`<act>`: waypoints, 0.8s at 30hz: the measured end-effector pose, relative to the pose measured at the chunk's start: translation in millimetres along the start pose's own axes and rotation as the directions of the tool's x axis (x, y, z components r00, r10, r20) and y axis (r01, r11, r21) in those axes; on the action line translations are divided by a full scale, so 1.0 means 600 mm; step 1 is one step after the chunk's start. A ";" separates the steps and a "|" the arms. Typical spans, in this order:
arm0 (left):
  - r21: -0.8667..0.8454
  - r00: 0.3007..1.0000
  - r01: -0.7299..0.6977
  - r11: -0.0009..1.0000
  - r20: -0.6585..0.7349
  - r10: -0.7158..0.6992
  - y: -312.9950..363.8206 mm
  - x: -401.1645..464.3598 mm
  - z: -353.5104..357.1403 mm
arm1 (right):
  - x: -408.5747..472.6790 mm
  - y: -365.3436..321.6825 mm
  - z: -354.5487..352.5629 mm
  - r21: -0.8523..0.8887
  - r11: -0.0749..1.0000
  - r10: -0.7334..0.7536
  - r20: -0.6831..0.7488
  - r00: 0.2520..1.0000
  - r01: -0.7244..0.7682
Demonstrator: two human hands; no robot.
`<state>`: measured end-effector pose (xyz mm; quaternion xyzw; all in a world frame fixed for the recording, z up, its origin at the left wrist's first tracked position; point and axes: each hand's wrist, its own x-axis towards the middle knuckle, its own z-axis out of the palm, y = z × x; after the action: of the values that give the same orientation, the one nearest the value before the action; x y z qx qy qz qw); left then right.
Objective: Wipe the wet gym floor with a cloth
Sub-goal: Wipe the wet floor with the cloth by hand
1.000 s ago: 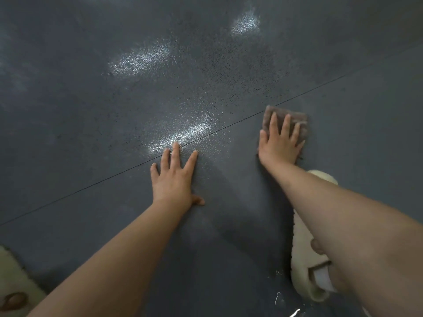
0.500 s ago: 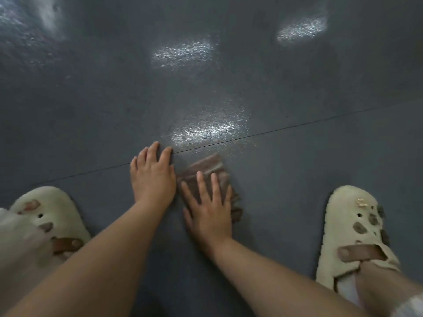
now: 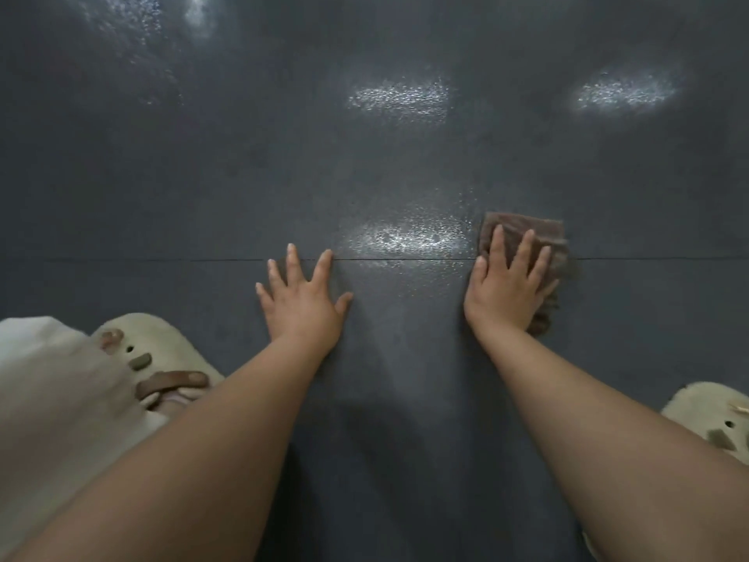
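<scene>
The dark grey gym floor (image 3: 405, 176) fills the view, with a thin seam running across it. A glistening wet patch (image 3: 409, 239) lies just beyond the seam, between my hands. My right hand (image 3: 506, 290) presses flat on a brown cloth (image 3: 547, 237), fingers spread over it; the cloth straddles the seam to the right of the wet patch. My left hand (image 3: 304, 302) rests flat on the bare floor, fingers apart, holding nothing, left of the wet patch.
A cream slipper (image 3: 162, 354) sits at the lower left beside pale fabric (image 3: 48, 399). Another cream slipper (image 3: 713, 423) shows at the right edge. Bright reflections (image 3: 401, 97) (image 3: 624, 91) shine on the floor farther away.
My right hand has slid the cloth to the right, away from my left hand. The left hand stays flat on the floor, its fingers now spread wider. The view shifted.
</scene>
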<state>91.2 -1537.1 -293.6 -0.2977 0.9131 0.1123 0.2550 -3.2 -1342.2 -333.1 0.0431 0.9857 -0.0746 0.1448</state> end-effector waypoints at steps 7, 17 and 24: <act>-0.164 0.997 -0.076 0.983 -0.038 0.070 -0.052 -0.001 -0.012 | -0.131 -0.140 0.048 -0.014 0.930 -0.362 0.141 0.921 0.367; -0.018 0.996 -0.025 1.000 0.086 0.026 -0.115 -0.022 0.001 | -0.106 -0.084 0.054 -0.113 0.385 -0.873 0.278 0.401 0.916; 0.043 0.989 -0.080 0.996 0.125 0.075 -0.122 -0.023 -0.004 | 0.034 -0.045 -0.014 -0.109 0.963 -0.242 0.039 0.969 0.245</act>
<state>143.7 -1589.6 -288.1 -0.2483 0.9090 0.1183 0.3132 -28.0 -1366.4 -327.4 -0.0878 0.9842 -0.0366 0.1492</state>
